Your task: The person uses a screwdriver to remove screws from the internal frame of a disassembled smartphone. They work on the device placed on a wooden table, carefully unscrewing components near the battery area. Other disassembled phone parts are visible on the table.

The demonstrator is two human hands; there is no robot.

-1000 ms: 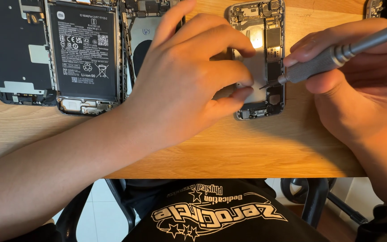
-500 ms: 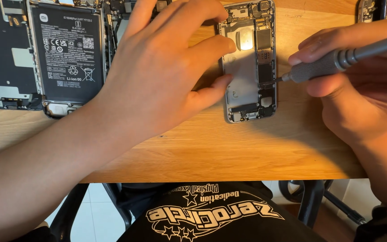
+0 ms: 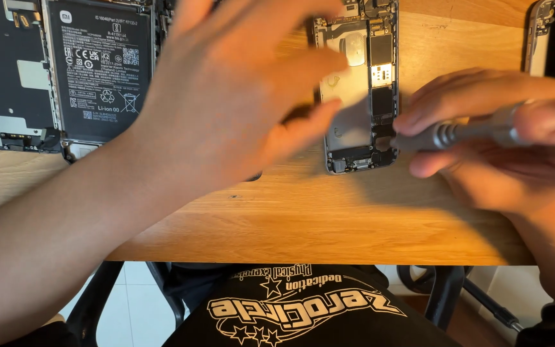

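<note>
Right hand (image 3: 502,148) grips ridged metal screwdriver (image 3: 457,133) (slim, grey).

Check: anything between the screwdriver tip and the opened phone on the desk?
Nothing visible. The screwdriver in the right hand reaches the opened phone at its lower right edge; the left hand hovers blurred over its left side.

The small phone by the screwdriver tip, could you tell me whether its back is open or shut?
Open: the small phone lies with its back cover off, showing circuit board and metal shields.

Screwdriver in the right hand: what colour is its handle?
Grey metal screwdriver, seen in the head view.
</note>
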